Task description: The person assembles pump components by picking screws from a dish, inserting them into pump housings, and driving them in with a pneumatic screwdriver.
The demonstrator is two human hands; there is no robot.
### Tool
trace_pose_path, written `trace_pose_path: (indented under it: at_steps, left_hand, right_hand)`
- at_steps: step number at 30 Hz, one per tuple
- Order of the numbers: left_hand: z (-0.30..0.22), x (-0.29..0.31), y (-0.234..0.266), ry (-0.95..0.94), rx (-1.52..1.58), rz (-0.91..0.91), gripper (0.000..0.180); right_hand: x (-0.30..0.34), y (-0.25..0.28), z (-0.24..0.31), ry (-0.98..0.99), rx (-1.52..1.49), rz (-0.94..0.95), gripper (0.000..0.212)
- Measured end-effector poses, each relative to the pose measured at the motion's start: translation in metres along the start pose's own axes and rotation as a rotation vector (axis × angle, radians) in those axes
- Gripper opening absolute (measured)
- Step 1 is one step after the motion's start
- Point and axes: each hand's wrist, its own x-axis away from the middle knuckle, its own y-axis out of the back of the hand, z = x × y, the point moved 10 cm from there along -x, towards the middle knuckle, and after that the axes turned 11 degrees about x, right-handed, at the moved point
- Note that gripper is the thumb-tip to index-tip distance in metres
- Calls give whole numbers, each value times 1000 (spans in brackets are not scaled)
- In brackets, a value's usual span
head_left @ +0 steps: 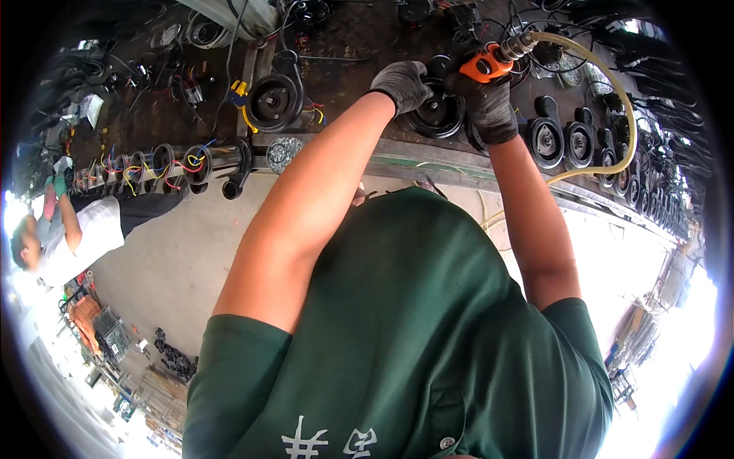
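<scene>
My right hand [489,103] is wrapped tight around the orange air tool [485,65], tip down on the black round motor housing [437,113]. My left hand [403,84] clamps the housing's left edge, steadying it on the tabletop [359,38]. More housings [562,139] line up right of it.

gloves [489,107] grey knit cloth | tool [486,65] glossy orange plastic | hose [612,84] translucent

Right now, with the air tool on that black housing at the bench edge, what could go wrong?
1. The left hand steadies the black housing right beside the orange air tool in the right hand; a slip could hit its fingers.
2. The yellowish hose loops over the row of black parts and might drag one off.
</scene>
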Motion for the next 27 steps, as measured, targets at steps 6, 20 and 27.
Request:
trace_pose_path:
  at_steps: [6,20,27]
  left_hand:
    - [41,76,19,-71,446,-483,35]
    - [220,182,13,430,-169,-561,28]
    - [184,146,-26,206,-88,-581,21]
  right_hand:
    - [-1,-1,-1,42,16,134,37]
    - [27,51,31,-15,-511,-2,41]
    - [64,74,20,-116,-633,-45,46]
